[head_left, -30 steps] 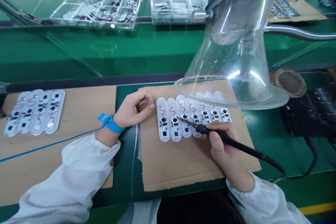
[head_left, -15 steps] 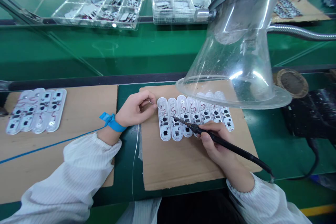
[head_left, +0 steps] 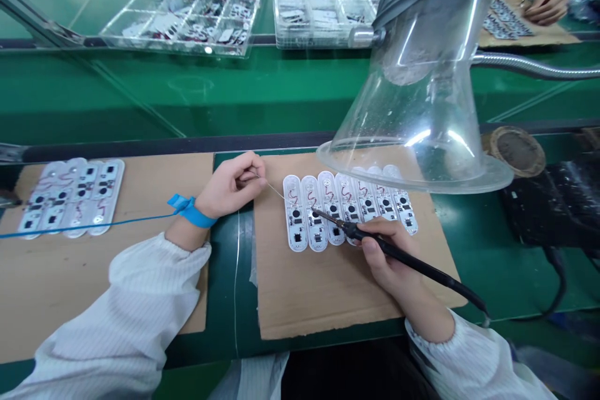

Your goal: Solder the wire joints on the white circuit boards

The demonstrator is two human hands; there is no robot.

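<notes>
A row of several white oblong circuit boards (head_left: 317,225) with red wires lies on a cardboard sheet (head_left: 300,300). My right hand (head_left: 387,253) is closed round a black soldering iron (head_left: 407,259), whose tip is at the second board from the left. My left hand (head_left: 234,184), wearing a blue wrist strap (head_left: 194,212), pinches a thin solder wire (head_left: 275,190) left of the row. The wire's end reaches toward the leftmost board, and its tail hangs down past the cardboard's left edge.
A clear fume hood (head_left: 412,131) overhangs the row's far end. More boards (head_left: 100,190) lie on the left cardboard. Compartment trays (head_left: 187,31) of small parts stand behind. A dark box (head_left: 553,200) sits right; a co-worker's hand (head_left: 548,5) shows at the upper right.
My left hand has drawn back to the left with the solder wire. The iron's tip stays near the second board. A co-worker's hands have come into clearer view at the upper right.
</notes>
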